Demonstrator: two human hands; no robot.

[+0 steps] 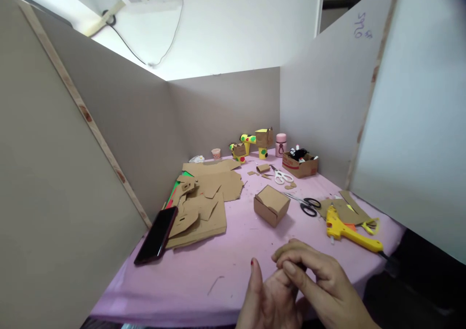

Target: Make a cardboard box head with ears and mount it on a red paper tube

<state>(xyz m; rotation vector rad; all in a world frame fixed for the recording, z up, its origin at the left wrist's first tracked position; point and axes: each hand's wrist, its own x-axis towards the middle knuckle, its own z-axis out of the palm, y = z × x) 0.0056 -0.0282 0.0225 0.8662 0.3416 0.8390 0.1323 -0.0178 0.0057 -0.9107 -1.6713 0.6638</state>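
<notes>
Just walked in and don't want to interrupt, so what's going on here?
The person's right hand is touching their left hand near the table's front edge; whether anything small is between them can't be told. A small cardboard box sits just beyond, untouched. Scissors and a yellow glue gun lie to the right, cut cardboard and a phone to the left.

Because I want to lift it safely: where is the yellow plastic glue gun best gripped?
Probably by the long handle of the yellow plastic glue gun, the right hand coming from the near right: the gun lies on its side, handle pointing that way, dark cord at its end.
</notes>
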